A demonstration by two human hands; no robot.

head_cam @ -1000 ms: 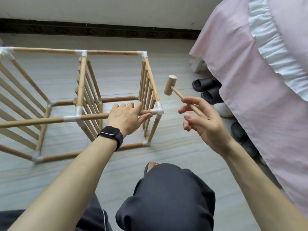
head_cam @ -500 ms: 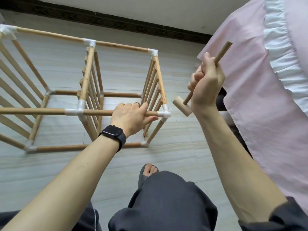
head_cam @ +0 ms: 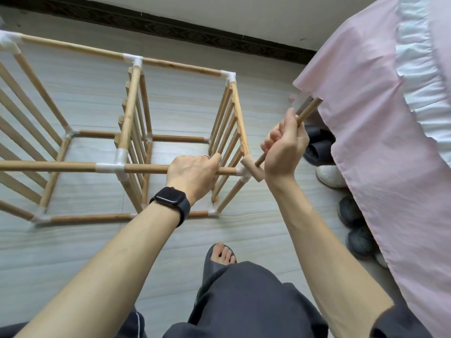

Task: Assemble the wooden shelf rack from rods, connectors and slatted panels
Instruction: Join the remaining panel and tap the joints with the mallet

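Grips the near top rod (head_cam: 146, 169) of the rack (head_cam: 131, 106) with the left hand (head_cam: 192, 175), fingers curled over it, clenches the mallet (head_cam: 252, 170) handle in the right hand (head_cam: 284, 148), holds its head against the white corner connector (head_cam: 241, 172), rack upright on pale floor (head_cam: 73, 252), pink bedcover (head_cam: 378, 142) alongside.

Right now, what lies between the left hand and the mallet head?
In the head view, a short bare stretch of the top rod, then the white corner connector, right at the mallet head. The left hand grips that rod.
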